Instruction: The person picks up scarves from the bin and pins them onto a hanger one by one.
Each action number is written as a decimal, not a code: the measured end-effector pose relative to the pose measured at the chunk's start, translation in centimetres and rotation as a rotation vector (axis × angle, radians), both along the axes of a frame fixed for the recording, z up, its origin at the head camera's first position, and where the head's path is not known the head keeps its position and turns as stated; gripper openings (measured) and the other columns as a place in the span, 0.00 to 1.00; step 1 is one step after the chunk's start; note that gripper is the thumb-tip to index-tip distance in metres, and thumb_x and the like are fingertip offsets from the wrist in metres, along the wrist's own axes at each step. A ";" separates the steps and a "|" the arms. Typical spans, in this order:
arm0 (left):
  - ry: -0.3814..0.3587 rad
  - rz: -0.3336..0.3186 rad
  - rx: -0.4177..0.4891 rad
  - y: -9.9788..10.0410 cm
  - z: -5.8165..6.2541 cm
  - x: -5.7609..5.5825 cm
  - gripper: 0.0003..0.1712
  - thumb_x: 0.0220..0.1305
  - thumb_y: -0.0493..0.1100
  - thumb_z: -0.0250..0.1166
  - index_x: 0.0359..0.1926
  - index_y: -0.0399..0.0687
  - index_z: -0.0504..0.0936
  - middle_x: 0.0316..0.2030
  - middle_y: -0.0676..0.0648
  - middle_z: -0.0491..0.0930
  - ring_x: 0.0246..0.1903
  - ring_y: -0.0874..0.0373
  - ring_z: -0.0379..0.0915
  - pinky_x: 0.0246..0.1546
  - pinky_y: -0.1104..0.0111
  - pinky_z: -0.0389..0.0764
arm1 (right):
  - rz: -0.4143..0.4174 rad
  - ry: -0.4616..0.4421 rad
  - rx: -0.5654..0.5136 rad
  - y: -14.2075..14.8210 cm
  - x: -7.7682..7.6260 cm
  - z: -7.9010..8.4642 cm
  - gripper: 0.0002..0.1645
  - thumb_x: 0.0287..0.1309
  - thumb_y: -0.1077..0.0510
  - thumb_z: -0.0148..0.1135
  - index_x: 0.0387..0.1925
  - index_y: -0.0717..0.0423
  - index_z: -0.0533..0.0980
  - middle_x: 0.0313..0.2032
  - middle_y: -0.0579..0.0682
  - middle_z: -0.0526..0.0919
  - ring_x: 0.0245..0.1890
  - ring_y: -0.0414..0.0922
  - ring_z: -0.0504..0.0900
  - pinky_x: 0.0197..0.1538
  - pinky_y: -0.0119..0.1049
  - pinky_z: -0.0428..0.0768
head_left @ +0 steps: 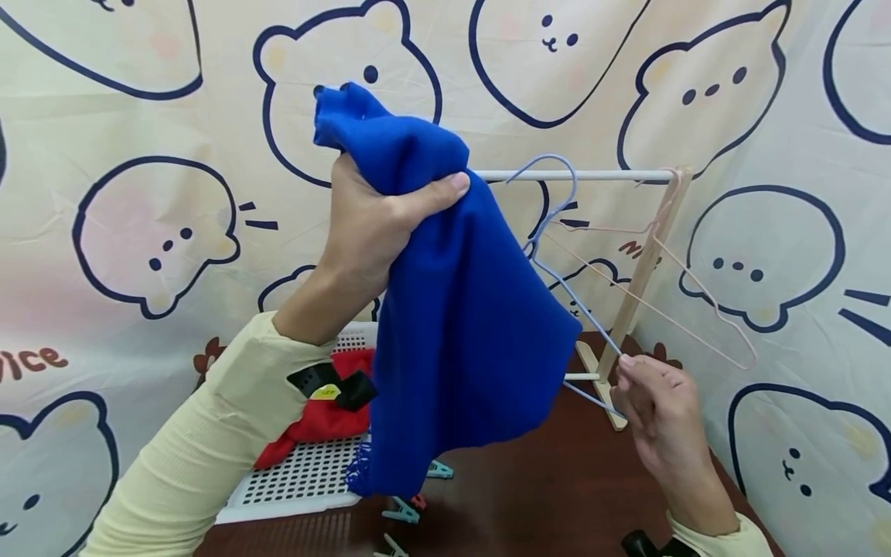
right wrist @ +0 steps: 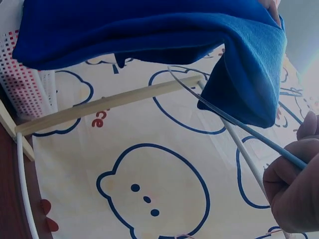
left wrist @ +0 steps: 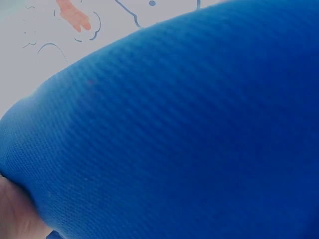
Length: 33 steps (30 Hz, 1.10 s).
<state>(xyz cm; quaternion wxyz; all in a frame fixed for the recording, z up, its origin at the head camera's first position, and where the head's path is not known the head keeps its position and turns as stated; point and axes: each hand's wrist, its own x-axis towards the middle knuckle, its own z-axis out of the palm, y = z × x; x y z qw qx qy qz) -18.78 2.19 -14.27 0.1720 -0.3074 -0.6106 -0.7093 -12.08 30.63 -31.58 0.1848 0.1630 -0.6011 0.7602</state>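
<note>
Blue cloth [head_left: 473,325], one, fringed, raised above the table [head_left: 529,510], gripped by the left hand [head_left: 372,220], thumb in front, fingers largely hidden behind the fabric. Blue hanger [head_left: 585,311], one, partly concealed by the cloth; the right hand [head_left: 661,410] pinches its wire. Basket [head_left: 292,508], one, white, at the table's left edge, partly covered; inside, red cloth [head_left: 334,424], piece count unclear. Rack [head_left: 632,309], one, toward the far right corner, left end hidden; pink hanger wire [head_left: 685,269] on it, number uncertain. Pegs: teal pegs [head_left: 401,510], two; red peg [head_left: 418,502], one; pale peg [head_left: 393,546], one, cut off.
</note>
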 end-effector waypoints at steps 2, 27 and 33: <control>0.004 0.000 0.009 0.2 0.0 0.0 0.34 0.50 0.36 0.68 0.56 0.43 0.62 0.52 0.42 0.73 0.52 0.53 0.74 0.56 0.56 0.73 | 0.022 0.024 -0.021 -0.1 0.0 0.0 0.22 0.67 0.65 0.43 0.19 0.61 0.75 0.07 0.52 0.54 0.04 0.46 0.52 0.09 0.39 0.45; -0.039 0.008 0.060 2.2 -3.2 -1.9 0.25 0.55 0.35 0.65 0.52 0.42 0.67 0.47 0.44 0.76 0.52 0.53 0.73 0.56 0.57 0.73 | 0.401 0.270 -0.259 -1.2 -0.6 0.9 0.28 0.66 0.74 0.23 0.24 0.72 0.73 0.08 0.52 0.54 0.04 0.45 0.54 0.11 0.32 0.49; -0.055 -0.036 0.087 2.8 -4.0 -2.6 0.25 0.54 0.33 0.66 0.52 0.43 0.67 0.46 0.46 0.76 0.53 0.52 0.72 0.57 0.58 0.72 | 0.424 0.292 -0.288 -1.4 -0.6 0.9 0.29 0.66 0.73 0.21 0.25 0.73 0.72 0.08 0.52 0.54 0.05 0.45 0.55 0.11 0.32 0.49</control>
